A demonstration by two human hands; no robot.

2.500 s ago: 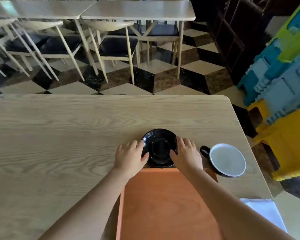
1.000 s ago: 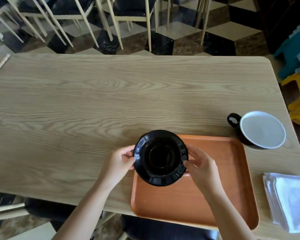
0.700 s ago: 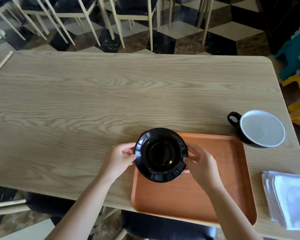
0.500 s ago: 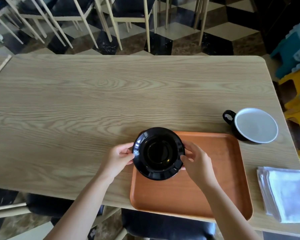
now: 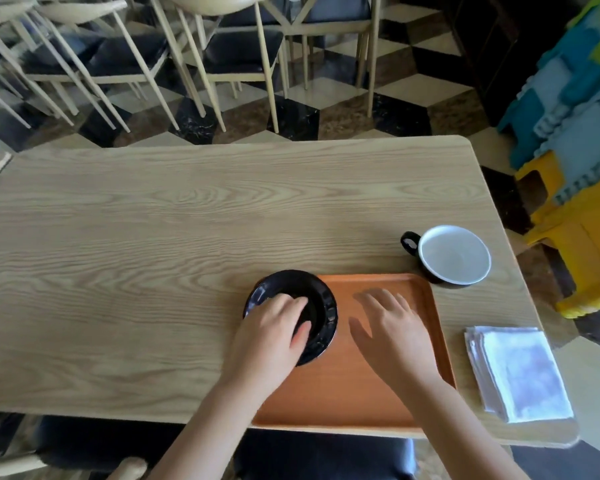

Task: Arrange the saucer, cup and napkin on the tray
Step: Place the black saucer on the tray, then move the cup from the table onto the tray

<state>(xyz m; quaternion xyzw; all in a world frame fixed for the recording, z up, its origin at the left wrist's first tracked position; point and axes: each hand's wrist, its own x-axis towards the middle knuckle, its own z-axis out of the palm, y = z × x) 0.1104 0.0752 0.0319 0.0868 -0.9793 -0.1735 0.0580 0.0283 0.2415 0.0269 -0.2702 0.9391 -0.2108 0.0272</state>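
The black saucer [image 5: 326, 308] lies at the far left corner of the orange tray [image 5: 374, 278], its left edge reaching over the tray's rim. My left hand [image 5: 274, 336] rests on top of it, fingers curled into its well and thumb on the near rim. Above the tray's middle my right hand [image 5: 394, 332] hovers flat with fingers spread, holding nothing. The black cup [image 5: 454, 254] with a white inside stands on the table just beyond the tray's far right corner, handle to the left. A folded white napkin [image 5: 520, 370] lies right of the tray.
Everything sits on a light wooden table [image 5: 153, 244], the tray close to its near edge. Chairs [image 5: 222, 46] stand on the checkered floor beyond the table. Stacked blue and yellow plastic stools [image 5: 586, 202] are at the right.
The saucer, held by both hands above the tray's corner, has come down onto it. My right hand has let go and moved right over the tray. My left hand now lies on the saucer.
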